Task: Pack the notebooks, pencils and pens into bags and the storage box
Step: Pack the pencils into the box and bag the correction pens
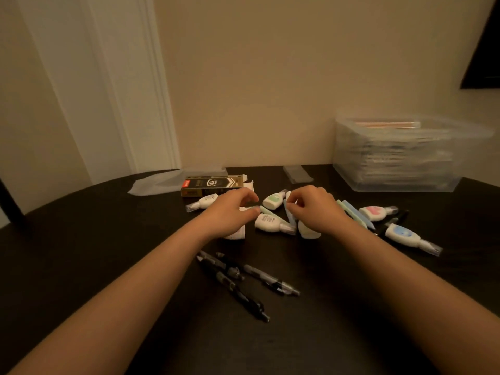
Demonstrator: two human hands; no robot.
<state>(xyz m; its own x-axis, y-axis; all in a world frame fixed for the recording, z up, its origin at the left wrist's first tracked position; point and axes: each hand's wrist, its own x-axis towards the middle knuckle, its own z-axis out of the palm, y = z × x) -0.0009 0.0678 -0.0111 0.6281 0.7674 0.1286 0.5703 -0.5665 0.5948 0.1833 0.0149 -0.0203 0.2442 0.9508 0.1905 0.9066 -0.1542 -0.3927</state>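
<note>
My dark desk [108,239] runs up against a plain beige wall [270,77], with a white door frame [130,90] at the back left. A dark shape [484,50] is cut off by the top right corner, and I can't tell what it is.

The clear storage box [400,155] stands at the back right against the wall. It is blurred, but notebooks [387,124] show stacked inside, almost to the rim. A clear plastic bag [159,184] lies flat at the back left, just beside a black and gold carton [213,185].

My left hand [230,212] and right hand [313,209] hang close together over the middle of the pile. Both have curled fingers with the thumb drawn near the fingertips. What they pinch, if anything, I can't tell. Something white [238,234] pokes out from under my left wrist, mostly hidden.

White correction tapes [273,221] lie scattered around and between my hands. Pastel pens [354,212] lie to the right, partly covered by my right wrist. Three black pens [235,282] lie crossed nearer to me, between my forearms.
</note>
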